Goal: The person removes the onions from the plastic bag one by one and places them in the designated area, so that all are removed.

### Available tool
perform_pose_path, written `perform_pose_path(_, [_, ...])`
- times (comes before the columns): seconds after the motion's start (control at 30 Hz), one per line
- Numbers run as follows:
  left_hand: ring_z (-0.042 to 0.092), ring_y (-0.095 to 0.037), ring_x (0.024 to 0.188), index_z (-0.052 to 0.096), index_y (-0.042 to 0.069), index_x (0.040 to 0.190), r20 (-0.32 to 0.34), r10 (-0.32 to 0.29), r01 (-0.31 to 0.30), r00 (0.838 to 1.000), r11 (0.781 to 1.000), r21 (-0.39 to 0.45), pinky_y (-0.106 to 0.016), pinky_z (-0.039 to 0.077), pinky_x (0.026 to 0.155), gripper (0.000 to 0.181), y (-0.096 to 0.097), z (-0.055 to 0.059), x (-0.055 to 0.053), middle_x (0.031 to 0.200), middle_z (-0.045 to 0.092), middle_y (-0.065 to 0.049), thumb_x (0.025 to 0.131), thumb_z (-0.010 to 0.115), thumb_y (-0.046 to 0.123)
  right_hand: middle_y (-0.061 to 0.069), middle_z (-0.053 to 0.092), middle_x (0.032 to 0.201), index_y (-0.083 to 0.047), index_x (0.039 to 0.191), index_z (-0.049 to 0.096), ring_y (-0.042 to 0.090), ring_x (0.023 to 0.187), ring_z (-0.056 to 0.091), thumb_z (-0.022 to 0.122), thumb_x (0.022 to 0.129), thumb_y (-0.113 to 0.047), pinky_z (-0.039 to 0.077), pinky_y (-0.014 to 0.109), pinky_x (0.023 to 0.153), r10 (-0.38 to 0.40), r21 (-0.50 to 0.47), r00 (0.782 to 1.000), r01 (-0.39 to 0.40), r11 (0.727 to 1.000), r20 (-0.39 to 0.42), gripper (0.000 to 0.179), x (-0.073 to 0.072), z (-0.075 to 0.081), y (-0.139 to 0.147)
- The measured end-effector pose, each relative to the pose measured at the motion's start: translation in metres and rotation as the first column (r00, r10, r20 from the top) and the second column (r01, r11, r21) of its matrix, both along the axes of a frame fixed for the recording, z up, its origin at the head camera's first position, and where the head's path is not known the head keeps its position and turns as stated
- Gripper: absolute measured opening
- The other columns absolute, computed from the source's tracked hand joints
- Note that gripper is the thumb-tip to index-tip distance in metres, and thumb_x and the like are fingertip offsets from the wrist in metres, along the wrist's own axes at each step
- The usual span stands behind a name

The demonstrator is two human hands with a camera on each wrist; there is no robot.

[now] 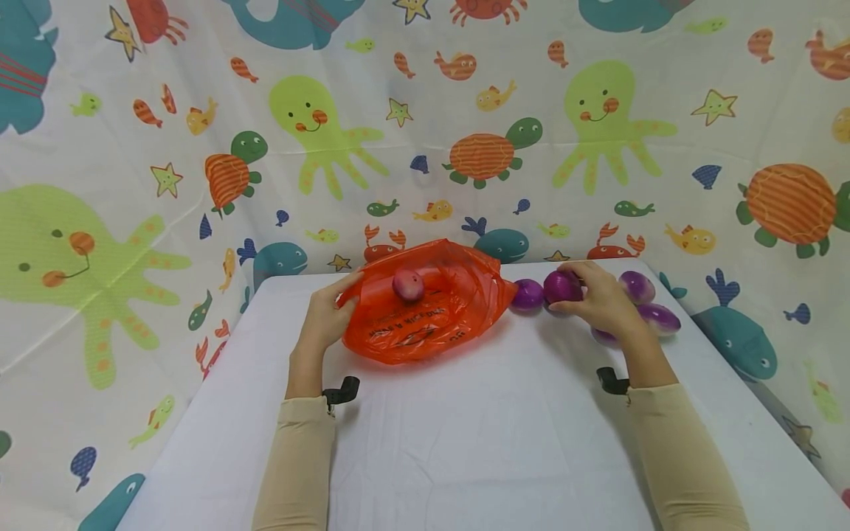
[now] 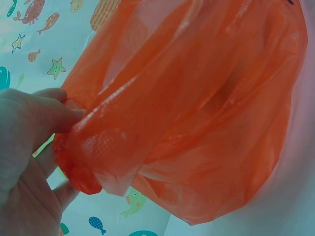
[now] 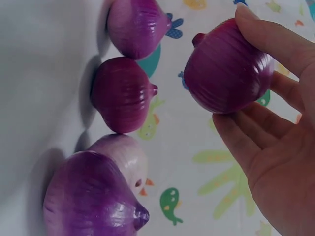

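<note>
My left hand (image 1: 330, 310) pinches the edge of a red plastic bag (image 1: 458, 328) with dark printing on it. In the left wrist view the bag (image 2: 197, 118) hangs in folds from the thumb and fingers of that hand (image 2: 34, 147). A pinkish onion (image 1: 408, 285) shows at the bag; whether it lies inside or on top, I cannot tell. With thumb and fingers my right hand (image 1: 604, 299) grips a dark purple onion (image 1: 562, 289). This onion (image 3: 226, 69) appears apart from the others in the right wrist view.
Beside the bag's right end sits another purple onion (image 1: 527, 295). Several more, including a purple-and-white onion (image 1: 636, 287) and a longer-looking onion (image 1: 659, 320), rest around the right wrist. A white-covered table (image 1: 465, 442) meets a sea-animal printed curtain (image 1: 425, 88) behind.
</note>
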State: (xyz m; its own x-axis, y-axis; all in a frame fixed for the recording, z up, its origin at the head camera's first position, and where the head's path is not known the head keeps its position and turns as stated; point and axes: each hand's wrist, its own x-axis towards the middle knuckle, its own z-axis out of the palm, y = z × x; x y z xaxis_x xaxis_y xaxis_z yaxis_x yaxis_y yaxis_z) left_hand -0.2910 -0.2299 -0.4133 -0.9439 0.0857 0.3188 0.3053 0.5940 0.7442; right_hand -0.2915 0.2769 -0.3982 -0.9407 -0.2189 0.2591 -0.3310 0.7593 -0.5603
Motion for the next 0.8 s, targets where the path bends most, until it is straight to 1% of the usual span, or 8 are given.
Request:
perform_pose_path(0.17, [0.045,-0.035,0.15,0.054,0.028,0.153,-0.003,0.0,0.0,1.0,1.0,-0.001,-0.056,0.048,0.112,0.057,-0.0005,0.0002,-0.0005,0.159,0.052,0.002,0.103,0.058,0.002,0.022,0.053,0.146,-0.007,0.144,0.054,0.047,0.13,0.054,0.09,0.083,-0.028,0.048,0.068,0.107,0.002,0.034,1.0,-0.003,0.999,0.031,0.073,0.0005,0.0011,0.0027])
perform_pose_path(0.37, [0.044,-0.035,0.15,0.054,0.029,0.153,0.002,0.001,-0.001,1.0,1.0,-0.002,-0.057,0.048,0.113,0.057,-0.0005,0.0006,-0.0005,0.159,0.051,0.001,0.103,0.058,0.003,0.022,0.054,0.144,-0.009,0.143,0.054,0.046,0.133,0.051,0.089,0.084,-0.03,0.046,0.069,0.108,0.005,0.068,0.996,-0.011,0.998,0.093,0.071,-0.0006,0.0018,0.0056])
perform_pose_path(0.57, [0.045,-0.036,0.149,0.054,0.029,0.153,0.007,0.004,-0.004,1.0,1.0,-0.002,-0.057,0.049,0.112,0.056,-0.0006,0.0005,-0.0002,0.159,0.052,-0.001,0.103,0.058,0.004,0.021,0.054,0.144,-0.01,0.142,0.054,0.045,0.135,0.047,0.088,0.085,-0.024,0.043,0.071,0.111,0.031,0.109,0.989,-0.047,0.993,0.143,0.068,-0.0019,-0.0015,0.0092])
perform_pose_path(0.8, [0.046,-0.037,0.148,0.054,0.028,0.153,0.014,0.003,-0.003,1.0,1.0,0.005,-0.057,0.05,0.109,0.056,-0.0006,0.0009,0.0001,0.159,0.052,-0.003,0.103,0.058,0.005,0.023,0.054,0.144,-0.011,0.144,0.055,0.045,0.133,0.048,0.088,0.084,-0.023,0.044,0.072,0.108,0.044,0.127,0.985,-0.066,0.99,0.169,0.069,-0.0011,-0.0049,0.0094])
